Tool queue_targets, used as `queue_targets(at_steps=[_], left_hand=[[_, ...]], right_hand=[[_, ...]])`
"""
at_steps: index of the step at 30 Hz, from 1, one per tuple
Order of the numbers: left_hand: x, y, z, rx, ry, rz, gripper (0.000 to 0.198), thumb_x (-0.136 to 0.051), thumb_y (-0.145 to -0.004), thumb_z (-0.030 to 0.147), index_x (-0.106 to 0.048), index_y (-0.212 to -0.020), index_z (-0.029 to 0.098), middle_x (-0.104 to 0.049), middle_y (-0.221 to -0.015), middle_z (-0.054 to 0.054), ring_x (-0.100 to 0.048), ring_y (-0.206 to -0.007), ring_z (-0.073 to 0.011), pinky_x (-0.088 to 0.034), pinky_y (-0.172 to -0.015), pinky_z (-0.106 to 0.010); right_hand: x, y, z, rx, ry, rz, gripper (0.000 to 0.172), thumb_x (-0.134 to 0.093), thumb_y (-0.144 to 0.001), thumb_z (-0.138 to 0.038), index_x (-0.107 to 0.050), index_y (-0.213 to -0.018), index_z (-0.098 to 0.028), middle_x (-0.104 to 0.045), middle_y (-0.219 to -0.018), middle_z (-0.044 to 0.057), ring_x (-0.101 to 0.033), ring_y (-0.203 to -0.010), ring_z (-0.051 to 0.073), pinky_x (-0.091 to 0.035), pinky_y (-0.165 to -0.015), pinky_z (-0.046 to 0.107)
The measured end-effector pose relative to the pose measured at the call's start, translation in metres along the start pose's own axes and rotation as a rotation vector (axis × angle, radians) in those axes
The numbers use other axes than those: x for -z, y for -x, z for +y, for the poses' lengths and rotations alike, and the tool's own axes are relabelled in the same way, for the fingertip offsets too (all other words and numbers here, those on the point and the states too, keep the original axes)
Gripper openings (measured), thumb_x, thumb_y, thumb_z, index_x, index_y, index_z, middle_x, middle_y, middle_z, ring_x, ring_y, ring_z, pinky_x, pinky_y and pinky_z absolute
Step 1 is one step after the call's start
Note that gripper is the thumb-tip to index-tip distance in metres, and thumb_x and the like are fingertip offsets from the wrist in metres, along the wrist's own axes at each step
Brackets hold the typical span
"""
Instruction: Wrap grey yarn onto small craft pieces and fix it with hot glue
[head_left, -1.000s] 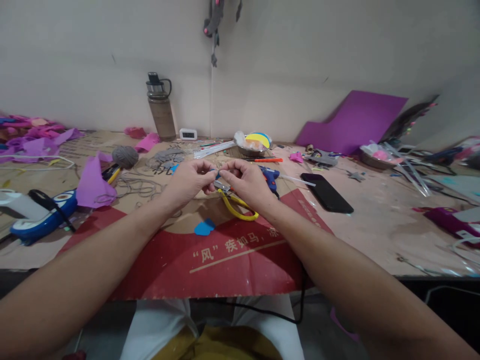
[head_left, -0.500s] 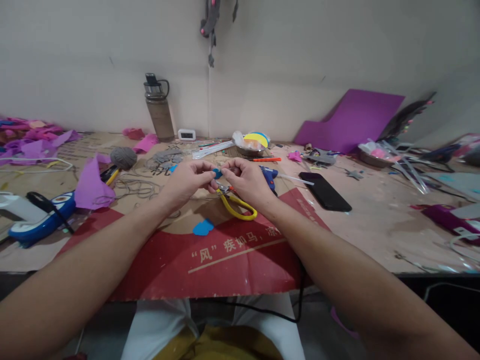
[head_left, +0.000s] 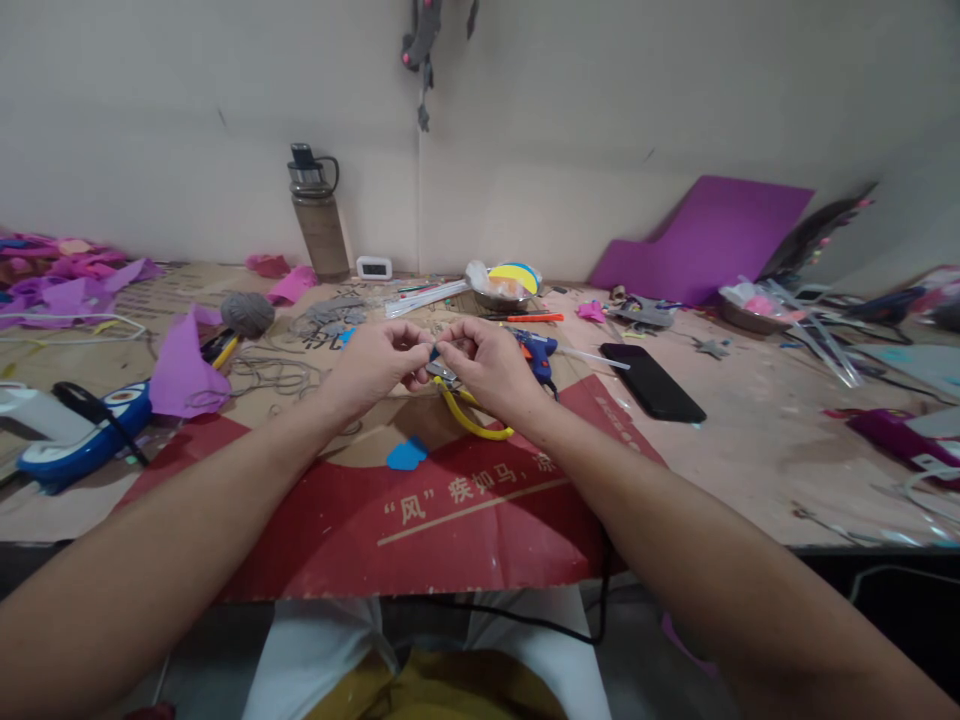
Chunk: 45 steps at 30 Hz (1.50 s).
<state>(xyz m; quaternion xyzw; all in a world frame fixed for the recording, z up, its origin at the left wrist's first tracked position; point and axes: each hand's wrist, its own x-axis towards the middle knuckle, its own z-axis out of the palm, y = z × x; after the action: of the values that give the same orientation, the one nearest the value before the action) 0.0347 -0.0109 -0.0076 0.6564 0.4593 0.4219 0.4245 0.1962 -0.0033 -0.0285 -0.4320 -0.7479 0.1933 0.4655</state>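
Between the fingertips of both hands is a small blue piece (head_left: pixel 434 353), mostly hidden by the fingers. My left hand (head_left: pixel 381 365) pinches it from the left, and my right hand (head_left: pixel 484 365) closes on it from the right, with the fingertips nearly touching. Yellow-handled scissors (head_left: pixel 480 432) lie just below, partly covered by my right hand. A blue cloud-shaped piece (head_left: pixel 407 454) rests on the red and brown cardboard (head_left: pixel 480 540) nearer to me. A blue glue gun (head_left: pixel 537 352) is behind my right hand.
A black phone (head_left: pixel 652 383) lies to the right. Grey yarn (head_left: pixel 247 315), a purple scrap (head_left: pixel 187 370) and a blue-and-white object (head_left: pixel 82 450) are at left. A bottle (head_left: pixel 319 220), small clock (head_left: pixel 374 268) and bowl (head_left: pixel 501 298) stand at the back.
My hands have drawn slightly closer together, and less of the small blue piece shows. My right hand has shifted a little left and now covers more of the scissors.
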Motion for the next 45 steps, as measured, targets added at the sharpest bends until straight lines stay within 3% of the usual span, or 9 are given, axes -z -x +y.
queue_targets(at_steps=[4, 11, 16, 21, 27, 36, 40, 45], left_hand=[[0.0006, 0.0021, 0.0006, -0.071, -0.143, 0.025, 0.008, -0.063, -0.076, 0.025, -0.063, -0.077, 0.016, -0.059, -0.050, 0.002, -0.051, -0.041, -0.0081, -0.037, -0.040, -0.019], [0.0014, -0.0008, 0.0015, -0.066, 0.002, -0.045, 0.014, -0.066, -0.076, 0.027, -0.063, -0.076, 0.014, -0.066, -0.060, -0.003, -0.064, -0.055, -0.0124, -0.054, -0.058, -0.025], [0.0012, -0.0018, 0.0018, -0.031, 0.060, -0.050, 0.015, -0.069, -0.073, 0.023, -0.064, -0.082, 0.012, -0.070, -0.071, -0.005, -0.069, -0.064, -0.0152, -0.057, -0.064, -0.029], [0.0026, -0.0006, 0.0025, -0.047, -0.104, -0.020, 0.013, -0.068, -0.075, 0.025, -0.064, -0.076, 0.013, -0.070, -0.067, -0.005, -0.068, -0.061, -0.0156, -0.057, -0.060, -0.027], [0.0026, -0.0008, 0.0019, -0.101, -0.019, 0.028, 0.010, -0.066, -0.076, 0.022, -0.061, -0.074, 0.014, -0.065, -0.066, -0.001, -0.066, -0.058, -0.0127, -0.057, -0.059, -0.026], [0.0023, -0.0021, -0.0029, -0.100, -0.024, -0.027, 0.008, -0.064, -0.078, 0.022, -0.061, -0.077, 0.015, -0.066, -0.065, -0.002, -0.068, -0.059, -0.0140, -0.057, -0.057, -0.025], [0.0050, -0.0025, 0.0001, -0.071, -0.093, -0.078, 0.014, -0.063, -0.079, 0.027, -0.066, -0.083, 0.014, -0.068, -0.061, -0.004, -0.063, -0.050, -0.0132, -0.053, -0.048, -0.024], [0.0068, -0.0035, -0.0011, -0.063, -0.129, -0.076, 0.019, -0.061, -0.079, 0.028, -0.069, -0.087, 0.013, -0.070, -0.062, -0.004, -0.061, -0.049, -0.0121, -0.052, -0.049, -0.023]], right_hand=[[-0.0007, 0.0006, -0.0011, -0.003, -0.001, 0.002, 0.010, -0.056, -0.082, -0.026, -0.060, -0.078, -0.018, -0.051, -0.066, -0.002, -0.042, -0.064, 0.013, -0.031, -0.059, 0.026], [0.0012, 0.0009, -0.0021, 0.005, 0.018, 0.028, 0.009, -0.055, -0.082, -0.025, -0.059, -0.078, -0.018, -0.052, -0.066, -0.001, -0.044, -0.065, 0.013, -0.032, -0.059, 0.026], [0.0010, 0.0021, -0.0030, -0.013, 0.012, 0.007, 0.009, -0.056, -0.082, -0.025, -0.059, -0.078, -0.018, -0.053, -0.065, -0.002, -0.043, -0.061, 0.012, -0.030, -0.057, 0.026], [0.0015, 0.0011, -0.0034, 0.002, 0.013, -0.013, 0.007, -0.055, -0.083, -0.023, -0.060, -0.081, -0.018, -0.057, -0.074, 0.001, -0.046, -0.066, 0.013, -0.034, -0.061, 0.026], [0.0013, 0.0018, -0.0029, 0.030, 0.005, 0.005, 0.015, -0.056, -0.083, -0.022, -0.062, -0.096, -0.016, -0.057, -0.079, 0.002, -0.050, -0.073, 0.015, -0.038, -0.066, 0.028], [0.0017, 0.0018, -0.0038, 0.011, 0.011, 0.002, 0.008, -0.053, -0.082, -0.019, -0.061, -0.081, -0.016, -0.059, -0.074, 0.001, -0.050, -0.068, 0.013, -0.038, -0.065, 0.026], [0.0027, 0.0006, -0.0019, 0.013, 0.065, 0.014, 0.008, -0.053, -0.080, -0.019, -0.060, -0.078, -0.017, -0.059, -0.074, 0.002, -0.050, -0.069, 0.013, -0.036, -0.064, 0.026], [0.0041, 0.0013, -0.0038, -0.010, 0.092, -0.012, 0.009, -0.052, -0.080, -0.019, -0.060, -0.076, -0.017, -0.060, -0.073, 0.002, -0.050, -0.067, 0.013, -0.035, -0.062, 0.026]])
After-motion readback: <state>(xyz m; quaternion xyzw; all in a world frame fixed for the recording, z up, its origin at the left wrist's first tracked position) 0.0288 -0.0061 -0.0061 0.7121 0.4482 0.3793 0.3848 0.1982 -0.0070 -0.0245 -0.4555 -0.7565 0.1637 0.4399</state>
